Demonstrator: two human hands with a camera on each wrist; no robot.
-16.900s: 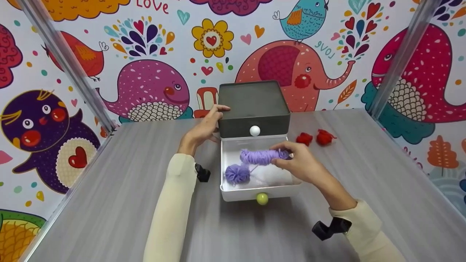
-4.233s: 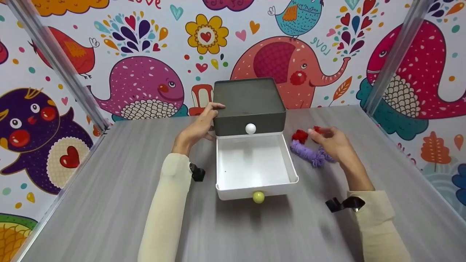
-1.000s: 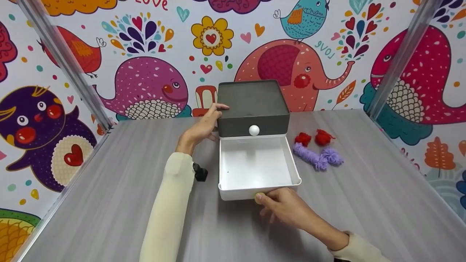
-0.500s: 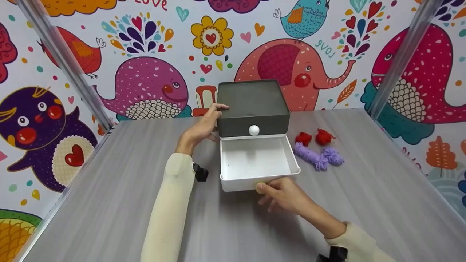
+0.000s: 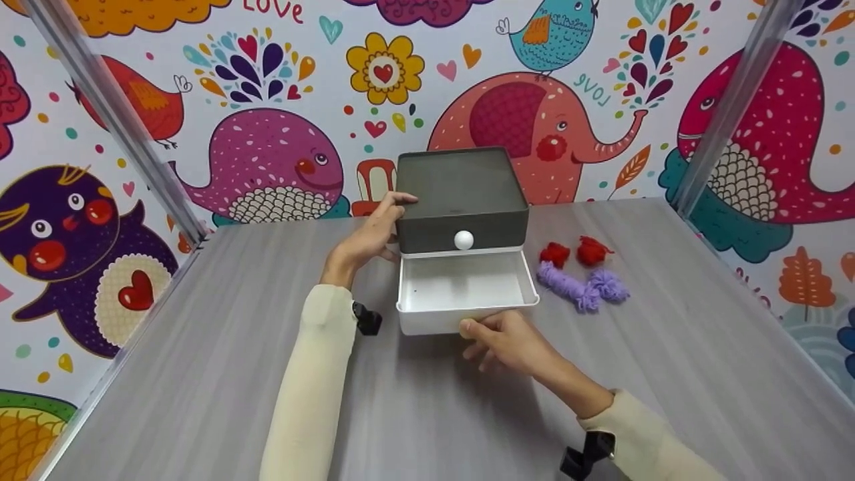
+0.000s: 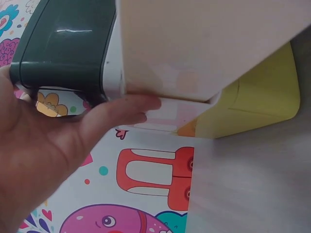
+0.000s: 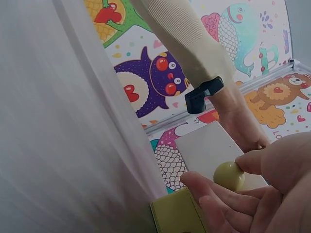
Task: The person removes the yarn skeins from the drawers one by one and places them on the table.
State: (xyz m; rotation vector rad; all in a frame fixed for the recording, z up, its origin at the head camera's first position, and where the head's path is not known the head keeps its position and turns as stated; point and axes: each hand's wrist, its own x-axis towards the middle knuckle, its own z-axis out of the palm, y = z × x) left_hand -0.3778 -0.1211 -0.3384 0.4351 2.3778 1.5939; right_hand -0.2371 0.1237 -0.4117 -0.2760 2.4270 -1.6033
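A small drawer box with a dark top [image 5: 461,180] stands near the back of the table. Its white drawer [image 5: 464,284] sticks partly out and nothing but a tiny dark speck lies inside. My right hand [image 5: 507,344] pinches the yellow-green knob [image 7: 229,175] on the drawer's front between thumb and fingers. Against the box's left side rests my left hand [image 5: 371,234], fingertips on the top edge. In the left wrist view its thumb [image 6: 121,109] stretches along the side by the white drawer. A white knob [image 5: 463,240] sits on the dark front above.
Two red yarn bundles [image 5: 592,251] lie right of the box. Nearer are a long purple yarn bundle [image 5: 564,284] and a round purple one [image 5: 608,286]. A yellow section [image 6: 262,92] shows low on the box. Behind rises a printed wall [image 5: 280,153] with metal posts.
Earlier, the purple yarn left the drawer for the table's right side. Within the last second, my right hand has pushed the drawer partway inward by its knob. My left hand keeps its place.
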